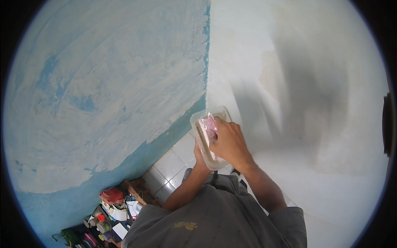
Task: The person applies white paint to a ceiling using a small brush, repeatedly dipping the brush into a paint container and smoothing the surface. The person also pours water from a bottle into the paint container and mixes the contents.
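Observation:
My left hand [199,156] supports a clear rectangular plastic tub [197,131] from its left side and below, most of its fingers hidden behind it. Inside the tub lies some greyish-white stuff, smeared along the walls. Over the opening, my right hand [230,142] grips a flat pink and white piece [210,124], worn and smeared, which looks like a scraper. Its long pale edge slants down into the tub. The thumb and fingers of that hand close around its pink part.
A blue wall [103,82] coated with patchy whitish filler meets a white wall [314,157] in a corner ahead. White floor tiles [167,169] show below. At lower left stand cluttered cups, papers, a red bag [112,195] and a brown wooden piece [138,191].

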Demonstrator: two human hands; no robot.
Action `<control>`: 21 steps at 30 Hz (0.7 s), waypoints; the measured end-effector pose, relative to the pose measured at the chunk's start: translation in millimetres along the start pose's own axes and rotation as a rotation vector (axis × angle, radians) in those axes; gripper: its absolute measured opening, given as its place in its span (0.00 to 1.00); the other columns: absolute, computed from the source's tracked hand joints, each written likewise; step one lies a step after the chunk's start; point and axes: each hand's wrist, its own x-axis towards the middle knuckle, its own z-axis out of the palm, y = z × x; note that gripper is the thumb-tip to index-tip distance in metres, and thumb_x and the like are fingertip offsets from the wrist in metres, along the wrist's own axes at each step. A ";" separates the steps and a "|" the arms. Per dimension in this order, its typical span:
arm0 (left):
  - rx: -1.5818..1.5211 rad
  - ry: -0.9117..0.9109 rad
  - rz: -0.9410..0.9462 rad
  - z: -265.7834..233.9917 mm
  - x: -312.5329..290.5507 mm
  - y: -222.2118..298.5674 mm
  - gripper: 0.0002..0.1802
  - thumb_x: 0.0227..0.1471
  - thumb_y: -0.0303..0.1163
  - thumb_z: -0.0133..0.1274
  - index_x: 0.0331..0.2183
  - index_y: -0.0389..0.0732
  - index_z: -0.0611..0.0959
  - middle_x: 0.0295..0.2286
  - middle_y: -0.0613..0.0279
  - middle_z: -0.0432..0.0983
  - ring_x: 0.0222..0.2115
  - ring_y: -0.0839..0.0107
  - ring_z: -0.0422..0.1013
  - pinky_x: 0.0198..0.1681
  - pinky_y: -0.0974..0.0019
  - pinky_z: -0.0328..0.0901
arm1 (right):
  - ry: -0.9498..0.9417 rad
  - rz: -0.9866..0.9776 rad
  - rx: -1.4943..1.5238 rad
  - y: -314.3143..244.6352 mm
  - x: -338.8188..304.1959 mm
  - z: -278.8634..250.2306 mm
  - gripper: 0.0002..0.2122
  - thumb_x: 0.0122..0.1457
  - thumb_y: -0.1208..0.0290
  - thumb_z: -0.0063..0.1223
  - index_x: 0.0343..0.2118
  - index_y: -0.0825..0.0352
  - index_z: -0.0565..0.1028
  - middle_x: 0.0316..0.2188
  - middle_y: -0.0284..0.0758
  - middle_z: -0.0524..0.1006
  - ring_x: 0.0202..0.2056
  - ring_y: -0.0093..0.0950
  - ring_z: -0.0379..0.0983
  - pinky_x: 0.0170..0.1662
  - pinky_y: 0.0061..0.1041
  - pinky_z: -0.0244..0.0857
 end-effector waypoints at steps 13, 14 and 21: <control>-0.014 -0.046 0.087 19.4 -0.1 9.9 0.31 0.62 0.54 0.34 0.57 0.44 0.69 0.50 0.55 0.71 0.49 0.60 0.70 0.54 0.56 0.65 | 0.094 -0.084 0.075 0.9 -5.9 -1.6 0.12 0.43 0.78 0.55 0.33 0.76 0.73 0.22 0.52 0.75 0.29 0.52 0.74 0.37 0.45 0.68; -0.035 -0.083 0.104 13.8 1.2 9.3 0.30 0.62 0.53 0.34 0.56 0.44 0.69 0.49 0.56 0.72 0.49 0.60 0.70 0.53 0.56 0.66 | 0.079 -0.074 0.086 -1.3 -5.3 -0.3 0.12 0.43 0.78 0.55 0.33 0.76 0.73 0.22 0.52 0.75 0.28 0.52 0.74 0.36 0.45 0.68; 0.460 -0.066 0.162 20.9 -5.6 12.5 0.26 0.64 0.46 0.37 0.59 0.46 0.66 0.51 0.58 0.69 0.51 0.61 0.67 0.54 0.54 0.64 | 0.069 -0.051 0.049 4.9 -3.0 24.7 0.13 0.41 0.79 0.55 0.32 0.77 0.73 0.21 0.54 0.75 0.27 0.51 0.74 0.35 0.44 0.69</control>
